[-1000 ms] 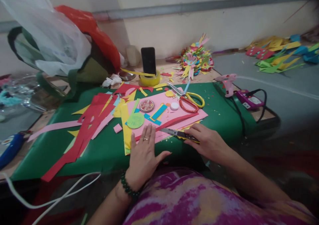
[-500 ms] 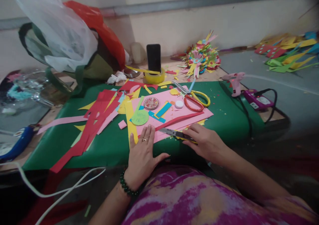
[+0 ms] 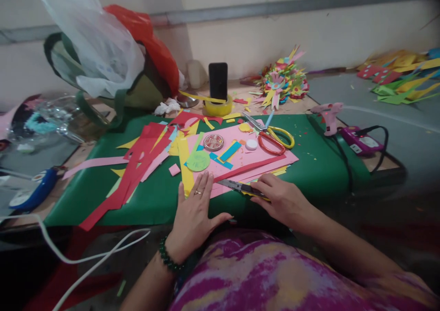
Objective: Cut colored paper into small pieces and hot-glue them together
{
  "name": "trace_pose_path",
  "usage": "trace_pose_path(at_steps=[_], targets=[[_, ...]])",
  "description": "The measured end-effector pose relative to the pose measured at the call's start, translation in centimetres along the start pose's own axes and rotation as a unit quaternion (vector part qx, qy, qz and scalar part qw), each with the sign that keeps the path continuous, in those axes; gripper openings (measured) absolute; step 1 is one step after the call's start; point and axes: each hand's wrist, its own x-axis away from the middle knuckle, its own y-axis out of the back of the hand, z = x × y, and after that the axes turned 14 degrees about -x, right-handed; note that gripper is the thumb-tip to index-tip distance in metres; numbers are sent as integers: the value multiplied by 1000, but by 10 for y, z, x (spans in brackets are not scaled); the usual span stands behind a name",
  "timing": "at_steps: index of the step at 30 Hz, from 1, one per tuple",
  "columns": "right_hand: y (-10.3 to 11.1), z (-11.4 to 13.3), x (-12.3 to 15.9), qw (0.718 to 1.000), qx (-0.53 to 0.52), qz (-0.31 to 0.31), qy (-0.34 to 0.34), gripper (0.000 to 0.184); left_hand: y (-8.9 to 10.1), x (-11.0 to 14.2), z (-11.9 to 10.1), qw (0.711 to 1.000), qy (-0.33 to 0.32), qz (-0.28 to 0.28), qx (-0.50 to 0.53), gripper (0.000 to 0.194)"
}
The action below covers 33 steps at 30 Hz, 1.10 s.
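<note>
My left hand (image 3: 194,214) lies flat, fingers spread, on the near edge of the pink paper (image 3: 237,136). In my right hand (image 3: 280,201) is a utility knife (image 3: 242,188), its blade pointing left across the paper's near edge toward my left fingertips. A narrow red paper strip (image 3: 254,166) runs along the pink sheet just beyond the blade. Past my left fingers rests a light green paper circle (image 3: 198,161), partly over a yellow strip (image 3: 185,164). Blue scraps (image 3: 230,152), a round clear case (image 3: 213,142) and scissors (image 3: 271,136) with red and yellow handles lie on the pink paper.
A green sheet (image 3: 323,164) covers the table. Red paper strips (image 3: 134,164) are heaped at left. Behind stand a phone (image 3: 217,81), yellow tape roll (image 3: 220,107), paper flowers (image 3: 282,81) and bags (image 3: 103,58). A pink glue gun (image 3: 330,118) and purple box (image 3: 360,141) sit at right.
The view has shifted slightly, so the table's things appear a little farther right. Both hands keep nearly the same places on the paper, and the knife stays in my right hand.
</note>
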Motion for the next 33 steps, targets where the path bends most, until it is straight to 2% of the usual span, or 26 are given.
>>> trace_pose_path(at_steps=[5, 15, 20, 23, 25, 28, 33], targets=[[-2, 2, -2, 1000, -5, -3, 7, 12, -2, 9, 8, 1000, 10, 4, -8, 90], [-7, 17, -11, 999, 15, 18, 28, 12, 1, 7, -1, 999, 30, 12, -14, 87], [-9, 19, -11, 999, 15, 18, 29, 13, 4, 10, 12, 999, 30, 7, -10, 92], [-8, 16, -9, 1000, 10, 22, 20, 12, 5, 12, 23, 999, 41, 11, -7, 89], [-8, 15, -9, 1000, 7, 21, 20, 13, 3, 13, 27, 999, 26, 27, 1, 86], [-8, 17, -9, 999, 6, 22, 25, 14, -1, 14, 28, 999, 14, 35, 11, 84], [-11, 23, -12, 998, 18, 21, 51, 12, -6, 15, 23, 1000, 27, 12, 10, 85]])
